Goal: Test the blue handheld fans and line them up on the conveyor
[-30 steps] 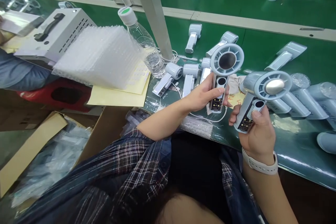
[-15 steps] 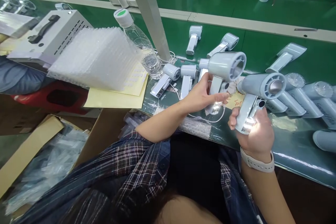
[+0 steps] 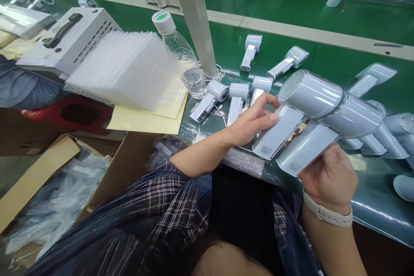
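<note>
Two pale blue handheld fans are held up side by side over the bench, their round heads close against each other. My left hand (image 3: 254, 120) is closed on the left handheld fan (image 3: 276, 131), thumb against the edge of its handle. Behind the handle of the right handheld fan (image 3: 308, 146), my right hand (image 3: 331, 177) grips it; most of those fingers are hidden. Both handles slant down to the left with smooth faces toward me. Beyond my left hand lie more fans, among them a nearby fan (image 3: 237, 101) and another fan (image 3: 210, 99) with a cable beside it.
A water bottle (image 3: 184, 60) stands by a grey post (image 3: 197, 21). Left of it are stacked bubble-wrap sheets (image 3: 123, 69), yellow paper (image 3: 145, 123) and a white box with a handle (image 3: 71, 43). Several fans crowd the right side. A carton (image 3: 110, 172) of plastic bags sits below left.
Both fans have been turned about, so their smooth handle faces now show instead of the lit button sides. Their heads have come together, and my right hand has moved slightly right and down.
</note>
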### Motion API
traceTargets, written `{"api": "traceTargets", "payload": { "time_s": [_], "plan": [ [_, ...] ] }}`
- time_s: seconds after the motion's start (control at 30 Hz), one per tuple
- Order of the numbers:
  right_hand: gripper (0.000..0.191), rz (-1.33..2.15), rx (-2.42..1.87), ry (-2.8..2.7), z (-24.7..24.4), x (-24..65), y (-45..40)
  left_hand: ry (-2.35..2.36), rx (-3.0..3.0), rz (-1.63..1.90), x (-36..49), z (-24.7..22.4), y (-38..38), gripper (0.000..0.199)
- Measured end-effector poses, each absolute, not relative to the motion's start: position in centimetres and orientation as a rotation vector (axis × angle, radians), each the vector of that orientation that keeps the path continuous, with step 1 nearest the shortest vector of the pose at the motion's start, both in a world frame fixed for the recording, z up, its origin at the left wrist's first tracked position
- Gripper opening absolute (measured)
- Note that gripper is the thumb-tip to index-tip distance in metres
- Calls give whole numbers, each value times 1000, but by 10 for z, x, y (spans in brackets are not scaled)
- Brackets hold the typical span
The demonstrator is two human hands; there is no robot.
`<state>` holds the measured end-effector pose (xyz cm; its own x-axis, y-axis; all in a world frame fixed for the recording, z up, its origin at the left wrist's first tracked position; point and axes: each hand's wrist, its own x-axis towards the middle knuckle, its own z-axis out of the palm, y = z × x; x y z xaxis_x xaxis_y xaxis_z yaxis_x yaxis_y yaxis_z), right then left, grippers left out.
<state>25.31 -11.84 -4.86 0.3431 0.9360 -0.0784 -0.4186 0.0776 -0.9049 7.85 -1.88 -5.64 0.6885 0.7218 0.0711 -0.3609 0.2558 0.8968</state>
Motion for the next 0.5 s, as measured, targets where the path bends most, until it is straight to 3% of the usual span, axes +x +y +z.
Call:
{"api": "traceTargets", "payload": {
  "time_s": [0.27, 0.5],
  "plan": [
    [38, 1260, -1016, -527, -39, 251, -110, 270, 951, 599, 84, -48, -17, 67],
    [39, 1256, -1018, -619, -37, 251, -112, 341, 871, 602, 88, -55, -14, 59]
  ]
}}
